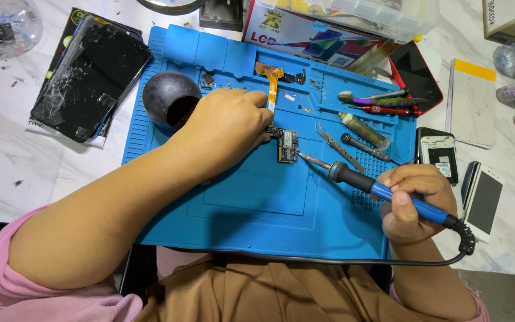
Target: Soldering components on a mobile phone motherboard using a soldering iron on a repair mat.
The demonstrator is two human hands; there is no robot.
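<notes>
Both hands busy: left hand [225, 128] fingers pinning circuit board [287, 146], right hand [415, 203] fingers around soldering iron [362, 182].

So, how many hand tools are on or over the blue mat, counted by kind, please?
Soldering iron, held in the right hand: 1
Tweezers: 1
Screwdrivers or similar drivers: 3
Total: 5
The left hand holds no tool; it steadies the small circuit board on the mat.
</notes>
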